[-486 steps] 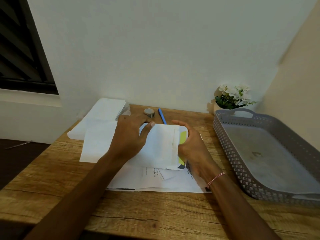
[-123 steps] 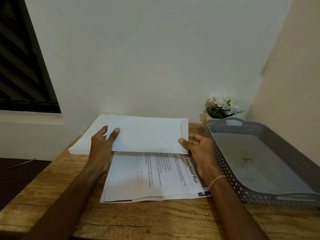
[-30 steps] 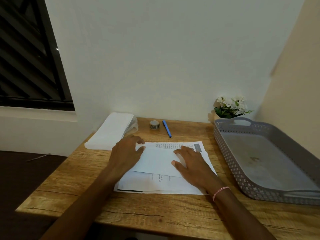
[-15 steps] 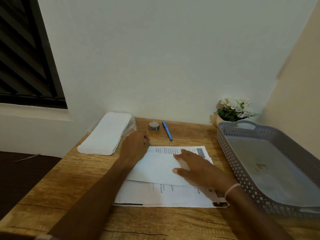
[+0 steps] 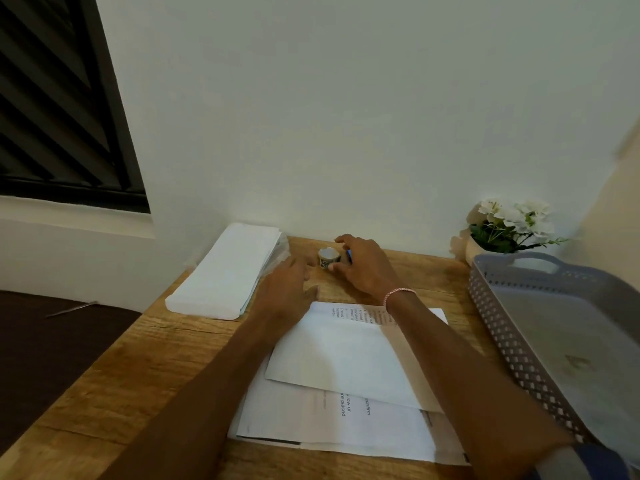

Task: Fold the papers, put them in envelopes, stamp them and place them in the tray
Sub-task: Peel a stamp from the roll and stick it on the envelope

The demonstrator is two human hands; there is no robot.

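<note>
While my right hand (image 5: 367, 268) curls round the stamp roll (image 5: 328, 257) by the back wall (image 5: 346, 133), my left hand (image 5: 287, 289) lies loose-fingered just beside it; envelope (image 5: 339, 358) flat on printed papers (image 5: 332, 424), tray (image 5: 498, 327) at right.

My wooden desk (image 5: 138, 368) stands in a corner: white wall (image 5: 346, 116) ahead, cream wall (image 5: 623, 209) to my right. Upper left, a dark louvred window (image 5: 52, 98) above a white ledge (image 5: 69, 220); dark floor (image 5: 52, 348) beneath it.

right wrist: thin pink-and-white cord bracelet (image 5: 398, 293)
right upper arm: grey-and-blue sleeve (image 5: 585, 460)
left forearm (image 5: 207, 386): bare
</note>
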